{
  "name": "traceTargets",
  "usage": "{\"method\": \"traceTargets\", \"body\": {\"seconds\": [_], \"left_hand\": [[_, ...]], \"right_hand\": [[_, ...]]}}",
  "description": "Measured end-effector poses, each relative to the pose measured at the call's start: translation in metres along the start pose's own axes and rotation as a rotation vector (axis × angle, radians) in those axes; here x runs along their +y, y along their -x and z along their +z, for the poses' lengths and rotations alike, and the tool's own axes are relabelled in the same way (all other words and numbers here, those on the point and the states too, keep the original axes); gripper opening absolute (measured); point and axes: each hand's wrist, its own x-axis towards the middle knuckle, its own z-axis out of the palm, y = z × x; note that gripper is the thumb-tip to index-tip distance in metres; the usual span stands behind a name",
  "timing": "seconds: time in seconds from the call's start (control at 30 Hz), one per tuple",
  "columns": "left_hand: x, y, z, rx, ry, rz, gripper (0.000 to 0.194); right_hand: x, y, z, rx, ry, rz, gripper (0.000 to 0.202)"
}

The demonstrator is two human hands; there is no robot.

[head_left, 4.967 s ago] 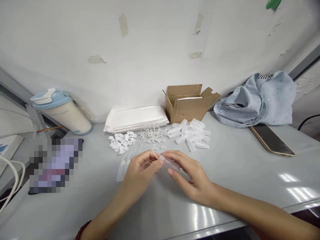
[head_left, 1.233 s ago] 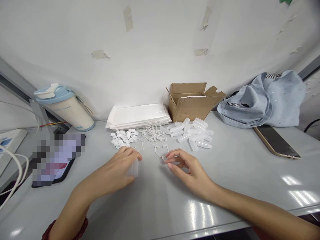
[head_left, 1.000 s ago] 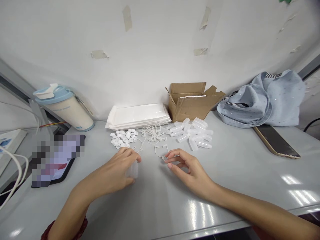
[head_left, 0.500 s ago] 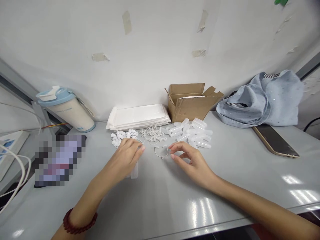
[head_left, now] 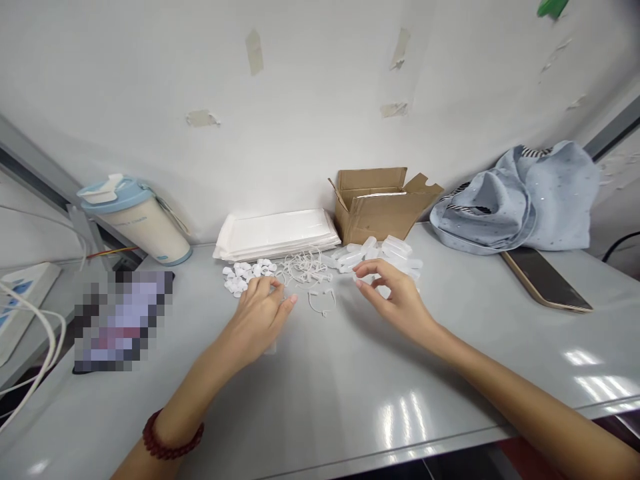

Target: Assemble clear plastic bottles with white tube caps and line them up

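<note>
the right hand [head_left: 400, 300] is held near the translucent tubes [head_left: 397, 247], the left hand [head_left: 260, 312] near the white caps [head_left: 257, 270]; both are kept unclosed, fingers parted.

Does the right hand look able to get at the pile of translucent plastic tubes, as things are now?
Probably yes. The right hand is open right beside the translucent plastic tubes, and I see nothing standing between them.

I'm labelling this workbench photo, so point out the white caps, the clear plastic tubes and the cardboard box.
White caps [head_left: 257, 270]: head view, a cap in the pile.
Clear plastic tubes [head_left: 397, 248]: head view, side of an upper tube.
Cardboard box [head_left: 383, 220]: head view, front panel.
</note>
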Motion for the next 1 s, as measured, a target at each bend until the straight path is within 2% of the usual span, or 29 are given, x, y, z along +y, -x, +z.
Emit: {"method": "traceTargets", "body": {"seconds": [0.1,0.27,0.37,0.47,0.57,0.7,0.83,1.0], "left_hand": [[-0.003,-0.001,0.000,0.025,-0.014,-0.013,0.043],[-0.007,-0.002,0.011,0.039,-0.075,0.024,0.040],[-0.006,-0.003,0.015,0.049,-0.093,0.014,0.043],[-0.004,-0.003,0.014,0.045,-0.083,-0.008,0.049],[-0.001,-0.003,0.010,0.024,-0.045,-0.039,0.051],[0.001,-0.003,0.004,0.053,0.025,-0.067,0.048],[0.006,-0.002,0.000,0.127,0.103,-0.084,0.047],[0.013,-0.001,-0.004,0.205,0.161,-0.093,0.051]], "right_hand": [[0.004,-0.003,-0.003,-0.049,0.059,-0.069,0.012],[-0.002,0.008,0.012,-0.468,0.177,-0.489,0.029],[-0.004,0.011,0.026,-0.609,0.243,-0.531,0.034],[0.003,0.004,0.030,-0.572,0.335,-0.439,0.038],[0.013,-0.006,0.023,-0.508,0.422,-0.368,0.038],[0.021,-0.011,0.012,-0.447,0.376,-0.388,0.032],[0.017,-0.008,0.006,-0.354,0.322,-0.444,0.027],[0.010,-0.003,0.010,-0.502,0.359,-0.436,0.029]]}}
